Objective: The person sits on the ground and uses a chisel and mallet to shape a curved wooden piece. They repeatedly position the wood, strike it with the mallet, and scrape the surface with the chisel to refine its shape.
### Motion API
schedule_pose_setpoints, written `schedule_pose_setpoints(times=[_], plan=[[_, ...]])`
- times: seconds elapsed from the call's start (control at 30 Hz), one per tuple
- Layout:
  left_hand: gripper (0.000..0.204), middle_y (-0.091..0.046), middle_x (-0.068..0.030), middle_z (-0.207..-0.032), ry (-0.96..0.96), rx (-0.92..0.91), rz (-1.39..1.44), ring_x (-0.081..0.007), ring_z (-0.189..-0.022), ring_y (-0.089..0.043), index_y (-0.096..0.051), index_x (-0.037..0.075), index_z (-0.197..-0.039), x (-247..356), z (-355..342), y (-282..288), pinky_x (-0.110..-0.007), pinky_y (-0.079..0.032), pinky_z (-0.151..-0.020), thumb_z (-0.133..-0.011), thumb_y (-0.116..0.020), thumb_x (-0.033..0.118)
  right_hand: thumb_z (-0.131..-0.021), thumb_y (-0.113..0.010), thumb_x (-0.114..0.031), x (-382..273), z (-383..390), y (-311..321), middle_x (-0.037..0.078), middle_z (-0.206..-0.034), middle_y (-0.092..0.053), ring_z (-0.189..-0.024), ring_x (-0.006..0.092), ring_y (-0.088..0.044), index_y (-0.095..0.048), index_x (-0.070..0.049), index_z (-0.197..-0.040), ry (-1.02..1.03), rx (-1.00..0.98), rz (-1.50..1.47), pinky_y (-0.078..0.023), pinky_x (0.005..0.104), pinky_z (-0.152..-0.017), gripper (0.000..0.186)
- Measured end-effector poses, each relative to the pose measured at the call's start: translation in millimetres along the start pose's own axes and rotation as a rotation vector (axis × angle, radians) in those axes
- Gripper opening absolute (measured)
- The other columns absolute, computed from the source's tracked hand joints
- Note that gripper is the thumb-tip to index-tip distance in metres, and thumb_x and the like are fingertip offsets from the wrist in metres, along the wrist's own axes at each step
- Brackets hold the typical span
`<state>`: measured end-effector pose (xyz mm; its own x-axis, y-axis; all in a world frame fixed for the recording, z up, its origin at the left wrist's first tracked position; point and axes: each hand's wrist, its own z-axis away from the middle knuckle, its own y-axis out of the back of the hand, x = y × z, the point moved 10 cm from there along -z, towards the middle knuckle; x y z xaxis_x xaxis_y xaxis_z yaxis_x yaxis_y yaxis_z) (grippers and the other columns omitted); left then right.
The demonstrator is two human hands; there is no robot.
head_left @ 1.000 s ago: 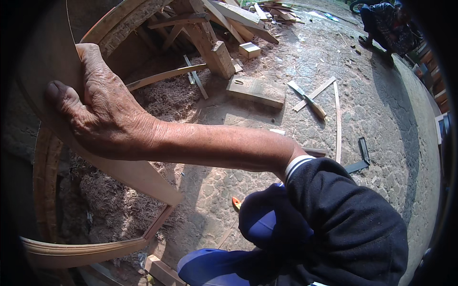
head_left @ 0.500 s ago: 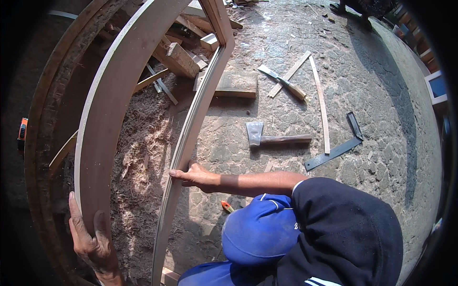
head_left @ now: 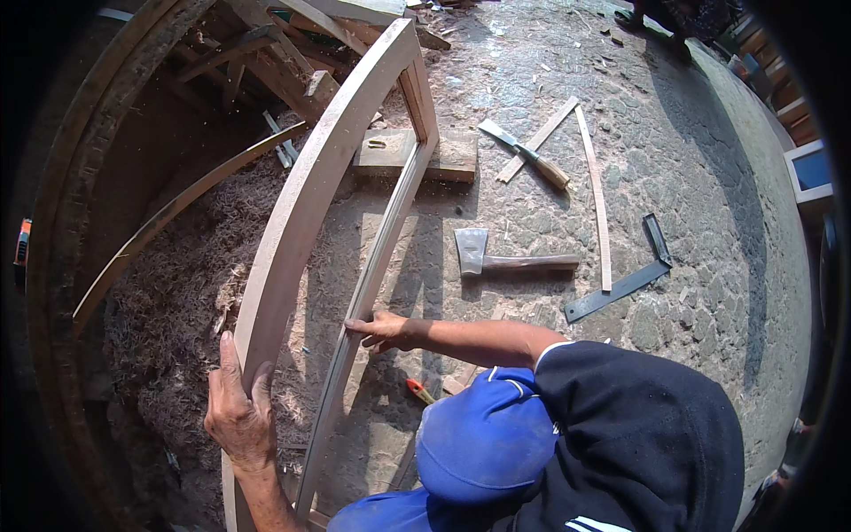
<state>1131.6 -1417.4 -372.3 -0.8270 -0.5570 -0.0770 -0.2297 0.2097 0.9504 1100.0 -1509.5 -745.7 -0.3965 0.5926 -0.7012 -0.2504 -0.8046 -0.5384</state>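
Two hands have the wooden frame (head_left: 301, 199) between them now, and from my remote feed I can see it has swung rightward over the last half second. Its curved board, which stood well out over the shavings (head_left: 177, 372), has come in nearer the blue-trousered knee (head_left: 483, 434), and the far corner has come fully into view. The left hand (head_left: 244, 417) pinches the curved board low down, fingers along the outer side and thumb on the inner. The right hand (head_left: 381, 330) pinches the grooved rail (head_left: 386, 239) with its thumb over the edge and fingers curled beside it — some fingertips are hidden, so I cannot tell how firm that hold is. The frame slants across the left half of my view, its far end crossing in front of a slotted block (head_left: 452, 161); whether they touch, I cannot tell. On the ground, the axe (head_left: 532, 262), chisel (head_left: 532, 154) and metal square (head_left: 620, 291) lie practically where they did. To my judgement, the shift leaves the piece better under control — one hand on each long member — with those tools untouched and apart from it.
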Motion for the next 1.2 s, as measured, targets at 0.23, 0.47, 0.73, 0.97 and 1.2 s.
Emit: schedule_pose_setpoints(times=[0.23, 0.47, 0.73, 0.97, 1.2], plan=[[0.057, -0.071, -0.0172, -0.110, 0.126, -0.093, 0.133, -0.0366, -0.095, -0.072, -0.058, 0.010, -0.138, -16.0, -6.9, 3.2, -0.046, -0.056, -0.078, -0.090, -0.076, 0.035, -0.089, -0.071, -0.037, -47.8, 103.7, 89.7, 0.024, -0.138, -0.058, -0.126, 0.0430, -0.056, -0.052, -0.005, -0.142, 0.454, 0.533, 1.172, -0.050, 0.0484, -0.100, 0.064], [0.050, -0.074, -0.0210, -0.092, 0.215, -0.191, 0.136, -0.0442, -0.089, -0.071, -0.057, 0.004, -0.102, -31.4, -8.5, -1.5, -0.049, -0.055, -0.073, -0.083, -0.082, 0.042, -0.085, -0.074, -0.024, -31.3, 224.2, 224.9, 0.015, -0.124, -0.060, -0.123, 0.0352, -0.055, -0.057, -0.008, -0.131, 0.129, 0.878, 1.545, -0.044, 0.0540, -0.097, 0.052], [0.058, -0.072, -0.0246, -0.084, 0.251, -0.206, 0.043, -0.0463, -0.084, -0.071, -0.055, 0.002, -0.094, -41.2, -19.9, -0.7, -0.051, -0.055, -0.070, -0.076, -0.086, 0.049, -0.069, -0.076, -0.036, -23.4, 183.6, 239.5, 0.018, -0.085, -0.073, -0.082, 0.0345, -0.073, -0.072, -0.001, -0.093, -0.131, 0.438, 1.372, -0.056, 0.0471, -0.072, 0.042], [0.064, -0.071, -0.0242, -0.079, 0.205, -0.197, -0.010, -0.0466, -0.080, -0.070, -0.055, 0.002, -0.092, -38.9, -20.4, -2.4, -0.052, -0.054, -0.069, -0.076, -0.082, 0.058, -0.087, -0.076, -0.032, -75.3, 188.0, 186.4, 0.005, -0.090, -0.059, -0.090, 0.0163, -0.065, -0.060, -0.004, -0.118, 0.041, 0.400, 0.242, -0.057, 0.0368, -0.068, 0.044], [0.061, -0.071, -0.0249, -0.080, 0.151, -0.200, -0.003, -0.0469, -0.080, -0.070, -0.053, 0.004, -0.095, -32.1, -17.3, -1.5, -0.053, -0.054, -0.069, -0.080, -0.080, 0.057, -0.097, -0.070, -0.035, -227.2, 155.3, 172.4, 0.004, -0.077, -0.058, -0.059, 0.0115, -0.061, -0.051, -0.007, -0.104, 0.327, 0.564, -0.324, -0.058, 0.0298, -0.050, 0.035]])
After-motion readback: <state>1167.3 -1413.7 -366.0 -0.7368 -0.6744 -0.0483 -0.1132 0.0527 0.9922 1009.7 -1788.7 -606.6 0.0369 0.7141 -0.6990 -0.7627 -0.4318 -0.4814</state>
